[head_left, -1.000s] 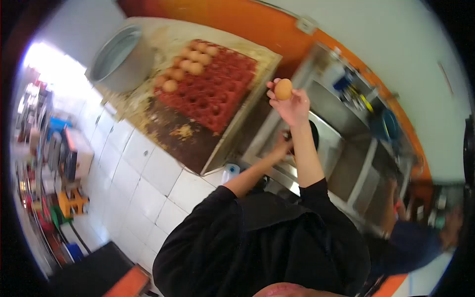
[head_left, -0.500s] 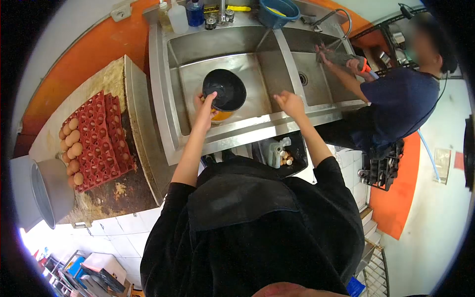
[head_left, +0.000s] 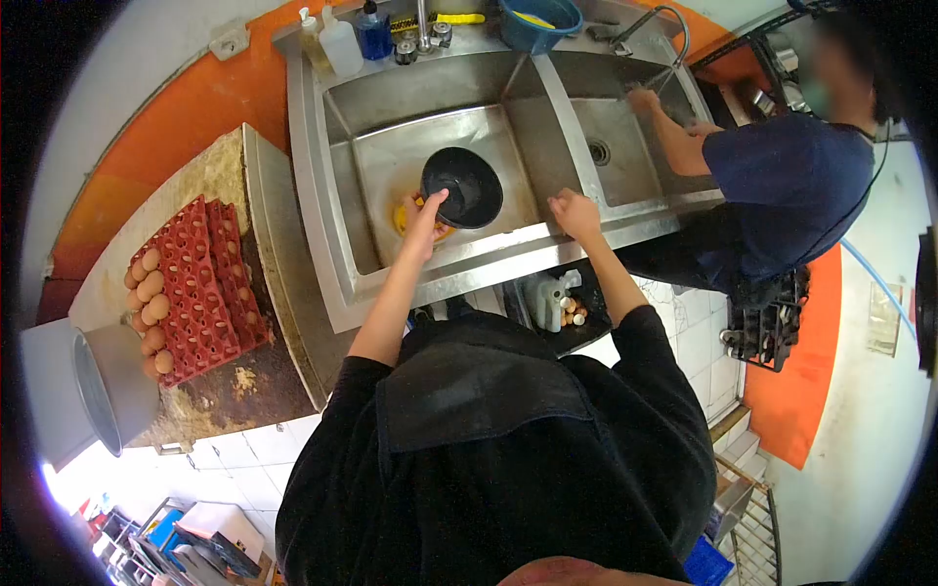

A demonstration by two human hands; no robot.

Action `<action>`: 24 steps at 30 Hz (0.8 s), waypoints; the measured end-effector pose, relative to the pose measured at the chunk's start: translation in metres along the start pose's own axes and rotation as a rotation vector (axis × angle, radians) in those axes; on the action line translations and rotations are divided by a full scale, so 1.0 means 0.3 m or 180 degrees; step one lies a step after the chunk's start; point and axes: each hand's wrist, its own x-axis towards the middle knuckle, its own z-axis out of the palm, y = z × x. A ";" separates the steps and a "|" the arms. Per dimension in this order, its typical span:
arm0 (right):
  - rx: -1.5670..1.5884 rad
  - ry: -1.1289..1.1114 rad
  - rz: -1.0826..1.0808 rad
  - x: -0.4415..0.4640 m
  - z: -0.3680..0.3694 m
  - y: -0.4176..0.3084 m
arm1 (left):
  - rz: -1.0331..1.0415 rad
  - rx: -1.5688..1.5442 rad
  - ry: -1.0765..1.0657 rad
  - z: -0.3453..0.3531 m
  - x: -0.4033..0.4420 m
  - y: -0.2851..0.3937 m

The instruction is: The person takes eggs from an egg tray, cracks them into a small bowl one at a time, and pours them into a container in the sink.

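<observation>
My left hand (head_left: 422, 228) grips the near-left rim of a black bowl (head_left: 473, 192), thumb on the inside, and holds it tilted over the left sink basin (head_left: 489, 127). Partly behind that bowl and my hand, a round container with yellow-orange contents (head_left: 400, 216) sits low in the basin; most of it is hidden. My right hand (head_left: 575, 213) is closed above the sink's front edge, near the divider, apart from the bowl. Whatever may be inside its fingers does not show.
Red egg trays (head_left: 200, 283) and loose brown eggs (head_left: 149, 286) lie on the left counter by a grey pot (head_left: 117, 381). Bottles (head_left: 374, 34) and a blue basin (head_left: 540, 24) line the sink's back. A co-worker (head_left: 791, 186) stands at the right basin. Below is a black bin (head_left: 586, 332).
The black bowl has moved right with my left hand, showing more of the yellow contents on its left. My right hand has curled tighter. The co-worker's hands have moved under the tap.
</observation>
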 end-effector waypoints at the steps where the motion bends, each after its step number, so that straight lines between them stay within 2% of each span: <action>1: 0.0005 0.0015 -0.0019 0.018 -0.021 -0.013 | 0.0023 -0.0004 0.0008 0.007 0.005 -0.004; 3: 0.3565 -0.0604 0.1466 0.052 -0.103 -0.066 | -0.0081 0.0100 -0.0155 0.025 0.008 -0.021; 4: 0.4957 -0.0836 0.1343 0.051 -0.183 -0.117 | -0.0080 0.0059 -0.0144 0.043 0.027 -0.049; 5: 0.4979 -0.0817 0.1308 0.052 -0.220 -0.154 | -0.0066 0.0160 -0.0235 0.066 0.024 -0.051; 7: 0.5431 -0.1005 0.0773 0.066 -0.266 -0.211 | -0.0253 0.0206 -0.0543 0.128 0.013 -0.046; 9: 0.5350 -0.1062 0.0587 0.086 -0.287 -0.248 | -0.0189 0.0152 -0.0757 0.203 -0.028 -0.016; 11: 0.4025 -0.0496 0.0202 0.096 -0.282 -0.273 | -0.0160 0.0128 -0.0930 0.248 -0.052 0.007; 13: 0.3922 -0.0453 0.0231 0.107 -0.288 -0.286 | -0.0219 0.0089 -0.0927 0.284 -0.081 0.033; 15: 0.3201 -0.0049 -0.0211 0.111 -0.296 -0.297 | -0.0200 0.0054 -0.0981 0.301 -0.099 0.053; 22: 0.2629 0.0191 -0.0472 0.119 -0.338 -0.318 | -0.0103 0.0113 -0.0967 0.312 -0.106 0.070; 24: 0.2474 0.0197 -0.0319 0.117 -0.354 -0.332 | -0.0128 0.0061 -0.1029 0.310 -0.105 0.072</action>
